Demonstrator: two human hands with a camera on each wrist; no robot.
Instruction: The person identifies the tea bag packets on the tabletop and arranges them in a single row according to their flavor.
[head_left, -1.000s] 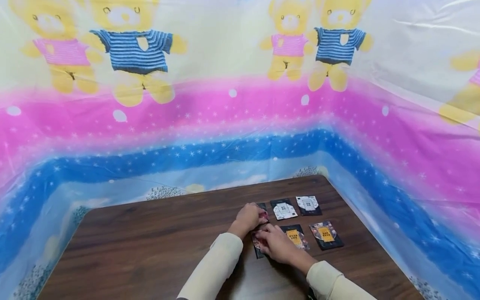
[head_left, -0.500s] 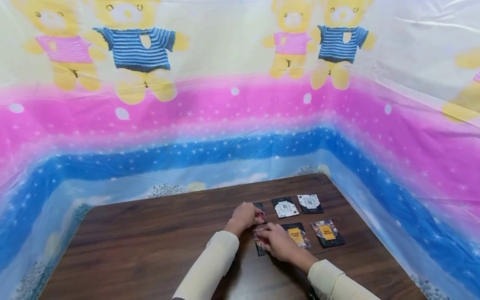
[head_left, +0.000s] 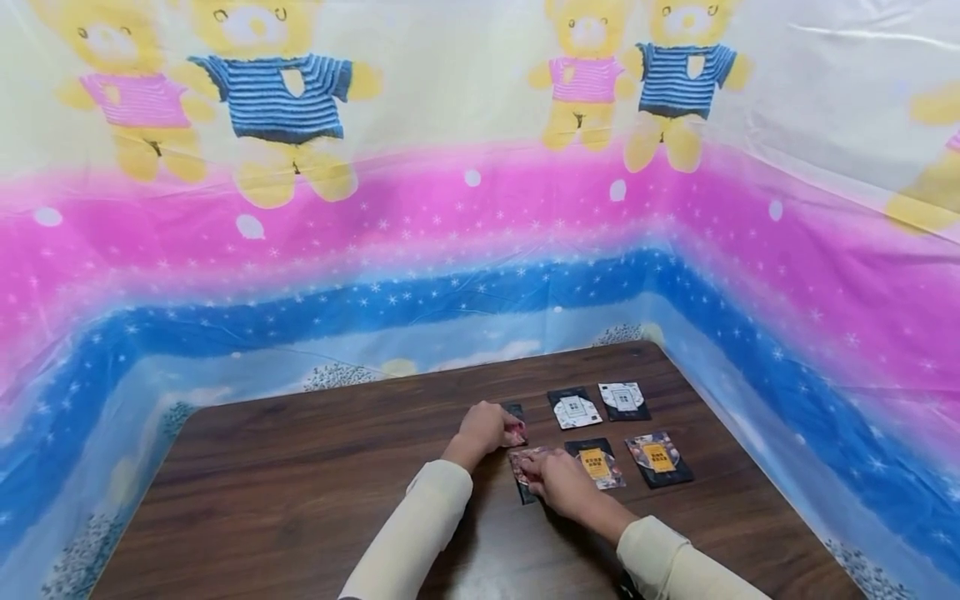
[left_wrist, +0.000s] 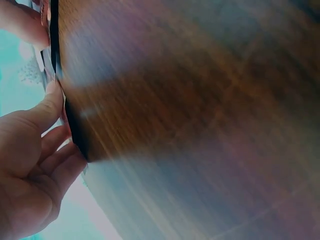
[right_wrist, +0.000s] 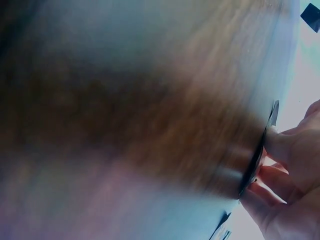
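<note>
My left hand [head_left: 486, 427] grips a small flat sachet [head_left: 516, 434], dark with a reddish print, at the left of the back row. In the left wrist view the thumb is at one end of its dark edge and the fingertips at the other. Just in front, my right hand [head_left: 566, 483] holds a second sachet [head_left: 518, 469] with the same reddish print. The right wrist view shows this sachet edge-on [right_wrist: 257, 157] between thumb and fingers. Both sachets lie at or close over the brown table [head_left: 315, 492], largely covered by the hands.
Right of the hands, two black-and-white sachets [head_left: 574, 408] [head_left: 624, 401] lie in the back row. Two with orange labels lie in front, one [head_left: 596, 463] beside my right hand, the other [head_left: 660, 459] farther right. A printed bear curtain [head_left: 450, 200] hangs behind the table.
My left hand has slid a little to the left with its sachet, away from the black-and-white ones. The right hand stays nearly in place; the head view has shifted slightly.
</note>
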